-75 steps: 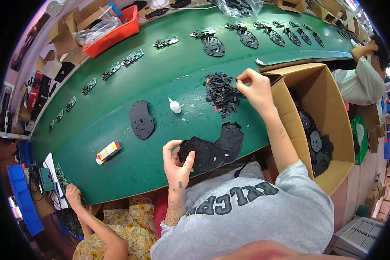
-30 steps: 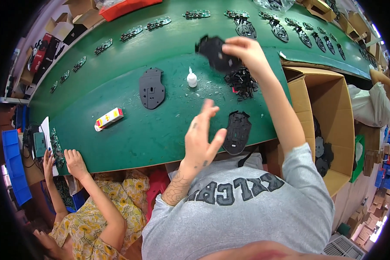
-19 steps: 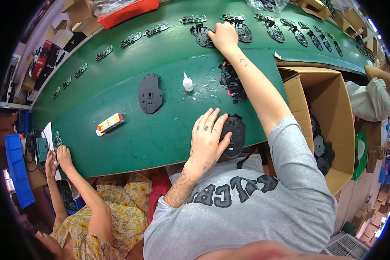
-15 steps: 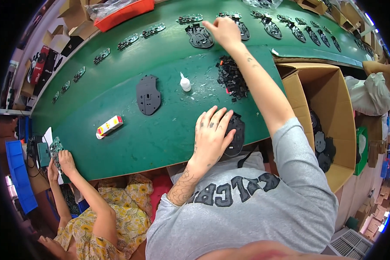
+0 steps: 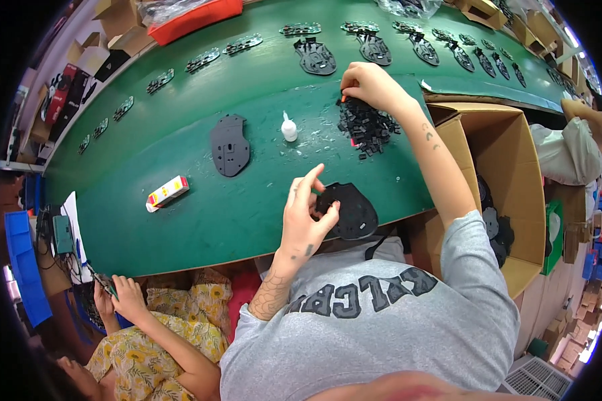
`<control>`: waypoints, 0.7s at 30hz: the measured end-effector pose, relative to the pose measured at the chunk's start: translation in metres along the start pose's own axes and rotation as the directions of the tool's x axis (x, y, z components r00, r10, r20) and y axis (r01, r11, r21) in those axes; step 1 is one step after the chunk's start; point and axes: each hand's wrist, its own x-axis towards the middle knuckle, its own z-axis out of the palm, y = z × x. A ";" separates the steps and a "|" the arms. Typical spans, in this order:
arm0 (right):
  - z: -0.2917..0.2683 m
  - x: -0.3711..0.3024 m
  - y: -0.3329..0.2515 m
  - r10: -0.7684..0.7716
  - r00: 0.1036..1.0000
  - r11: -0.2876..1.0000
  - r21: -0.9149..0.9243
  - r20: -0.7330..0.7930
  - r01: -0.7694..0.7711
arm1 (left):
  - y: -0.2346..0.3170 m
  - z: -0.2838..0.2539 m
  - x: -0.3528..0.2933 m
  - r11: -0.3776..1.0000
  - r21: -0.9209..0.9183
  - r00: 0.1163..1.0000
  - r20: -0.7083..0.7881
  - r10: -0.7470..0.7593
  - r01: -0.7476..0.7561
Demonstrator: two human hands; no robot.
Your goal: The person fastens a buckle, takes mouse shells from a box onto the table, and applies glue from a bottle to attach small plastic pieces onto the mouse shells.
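My left hand is at the left edge of a dark, rounded plastic shell near the table's front edge. Its thumb lies on the shell and the index finger sticks up; the other fingers curl at the rim, partly hidden. Over the upper end of a heap of small black plastic pieces, my right hand has its fingers pinched together. An orange piece shows right under those fingertips; whether they hold it or another piece I cannot make out.
A white dropper bottle, a flat black plate and a small carton stand or lie on the green table. Circuit boards and black shells line the far side. An open cardboard box is right; a co-worker's hands are left.
My right hand has come back from the far row of shells to the heap of pieces. My left hand has shifted from lying across the shell to its left edge.
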 end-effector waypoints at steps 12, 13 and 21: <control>0.006 -0.107 -0.090 0.246 0.932 0.197 0.928 0.267 -0.318 | -0.008 -0.019 -0.002 0.928 -0.367 0.965 -0.214 -0.150 0.063; 0.011 -0.113 -0.095 0.246 0.930 0.147 0.938 0.272 -0.314 | -0.007 -0.019 -0.003 0.932 -0.356 0.970 -0.199 -0.139 0.060; 0.032 -0.126 -0.143 0.393 0.900 0.533 0.844 -0.188 -0.057 | -0.011 -0.003 -0.005 0.951 -0.299 0.963 -0.269 -0.009 -0.075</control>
